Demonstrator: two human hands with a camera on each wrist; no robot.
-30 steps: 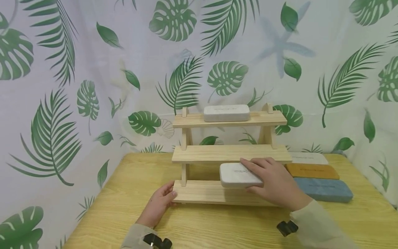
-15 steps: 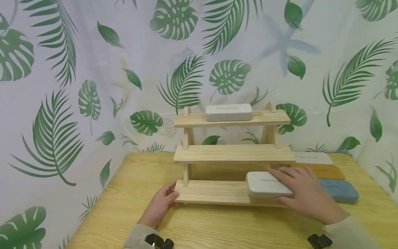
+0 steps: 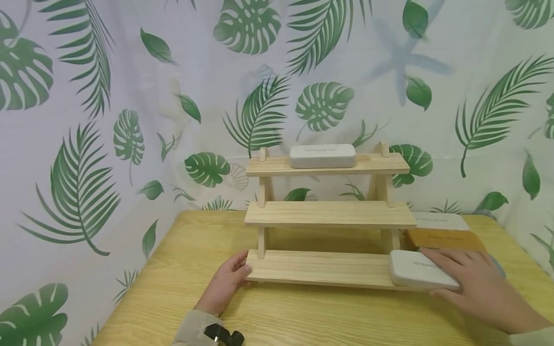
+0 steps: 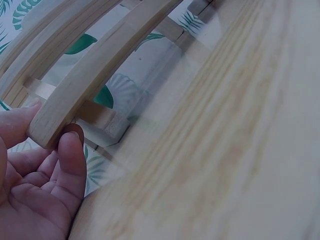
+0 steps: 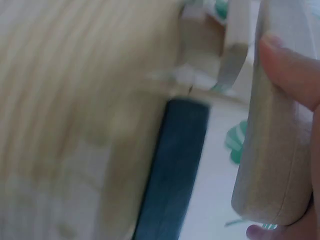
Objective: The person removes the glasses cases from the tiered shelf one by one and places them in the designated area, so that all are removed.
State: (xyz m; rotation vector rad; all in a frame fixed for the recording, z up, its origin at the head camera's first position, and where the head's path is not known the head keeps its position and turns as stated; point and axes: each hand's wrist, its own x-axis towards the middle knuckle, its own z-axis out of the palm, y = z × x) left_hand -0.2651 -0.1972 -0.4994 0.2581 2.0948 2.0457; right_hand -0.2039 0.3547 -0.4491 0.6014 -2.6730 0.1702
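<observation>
A three-tier wooden display shelf point(image 3: 320, 266) stands on the table. My left hand point(image 3: 225, 281) pinches the left end of its bottom board, thumb on one face and fingers beneath, as the left wrist view shows on the board end point(image 4: 55, 120). In my right hand point(image 3: 480, 288) is a white glasses case point(image 3: 413, 269) with lettering on its lid, gripped by its right part. It overlaps the right end of the bottom board in the head view; the right wrist view shows it raised off the table point(image 5: 50, 125). Another white glasses case point(image 3: 322, 156) lies on the top board.
Right of the shelf lie a third white case point(image 3: 441, 221), an orange case point(image 3: 447, 239) and a blue case point(image 5: 175, 165), which my right hand mostly covers in the head view. A leaf-patterned cloth point(image 3: 173, 86) hangs behind the table.
My right hand has carried the white glasses case rightward and down, from before the shelf's middle to its right end. My left hand keeps its grip on the board.
</observation>
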